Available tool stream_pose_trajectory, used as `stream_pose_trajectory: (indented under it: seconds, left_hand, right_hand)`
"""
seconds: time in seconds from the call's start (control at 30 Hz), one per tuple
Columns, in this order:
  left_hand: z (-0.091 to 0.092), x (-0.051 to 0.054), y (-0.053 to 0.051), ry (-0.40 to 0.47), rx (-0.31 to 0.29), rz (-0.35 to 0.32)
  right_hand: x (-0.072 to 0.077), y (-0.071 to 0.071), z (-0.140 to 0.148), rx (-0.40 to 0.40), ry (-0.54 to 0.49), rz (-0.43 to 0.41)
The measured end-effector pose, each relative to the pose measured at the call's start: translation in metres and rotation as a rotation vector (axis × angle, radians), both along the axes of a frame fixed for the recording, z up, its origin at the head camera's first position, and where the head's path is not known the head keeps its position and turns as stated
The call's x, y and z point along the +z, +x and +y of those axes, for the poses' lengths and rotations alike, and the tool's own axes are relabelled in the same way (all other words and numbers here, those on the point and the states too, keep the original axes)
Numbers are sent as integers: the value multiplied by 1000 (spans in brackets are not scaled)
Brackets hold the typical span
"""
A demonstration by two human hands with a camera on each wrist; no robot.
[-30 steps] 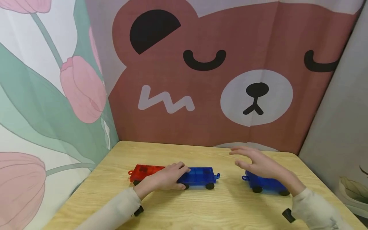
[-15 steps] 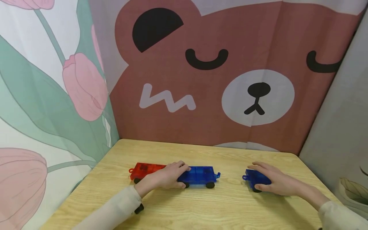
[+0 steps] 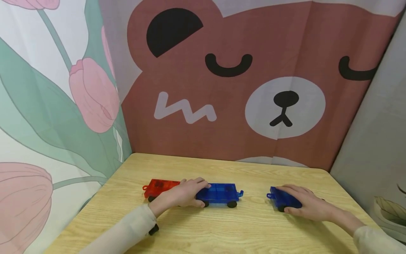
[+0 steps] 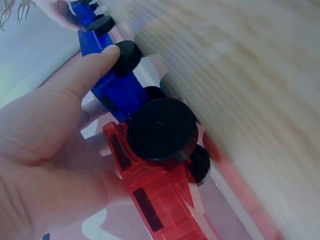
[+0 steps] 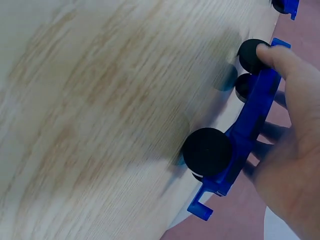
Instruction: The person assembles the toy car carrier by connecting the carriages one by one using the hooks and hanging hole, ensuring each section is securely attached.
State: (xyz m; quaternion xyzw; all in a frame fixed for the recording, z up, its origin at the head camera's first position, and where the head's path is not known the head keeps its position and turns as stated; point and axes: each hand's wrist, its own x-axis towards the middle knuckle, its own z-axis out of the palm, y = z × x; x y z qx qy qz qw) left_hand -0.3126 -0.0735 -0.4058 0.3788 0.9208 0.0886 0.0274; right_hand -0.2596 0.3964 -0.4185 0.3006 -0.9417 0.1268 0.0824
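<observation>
A see-through red toy wagon [image 3: 161,187] and a see-through blue wagon [image 3: 222,192] stand end to end on black wheels. My left hand [image 3: 184,194] grips the blue wagon near its left end, covering where the two meet. In the left wrist view the thumb [image 4: 100,60] lies at one of its wheels, with the other fingers behind. A second blue wagon [image 3: 282,198] stands apart to the right, its loop facing the first one's hook [image 3: 240,193]. My right hand [image 3: 309,204] holds this wagon from above, thumb [image 5: 275,56] against a wheel in the right wrist view.
The wagons stand on a light wooden table [image 3: 203,233]. Behind it hangs a cloth with a bear print [image 3: 228,123], and a tulip-print cloth [image 3: 63,106] hangs at the left. A planter [image 3: 391,215] stands beyond the right edge.
My right hand has come down from above the right blue wagon and now grips it. The left hand has kept its hold, and the wagons have hardly shifted.
</observation>
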Motion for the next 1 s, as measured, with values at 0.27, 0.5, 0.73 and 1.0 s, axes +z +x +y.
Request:
stream_pose_trajectory:
  seconds: [0.27,0.5,0.73,1.0]
  left_hand:
    - [0,-1,0,-8,0,3]
    - [-1,0,1,4,0,11]
    - [-1,-1,1,6,1,16]
    - [0,-1,1,4,8,18]
  right_hand:
    - [3,-5,0,17,17,-25]
    - [4,-6,-2,78,42,38]
    - [6,-7,-5,96,105,72]
    - [15,-10,-13,93,145,63]
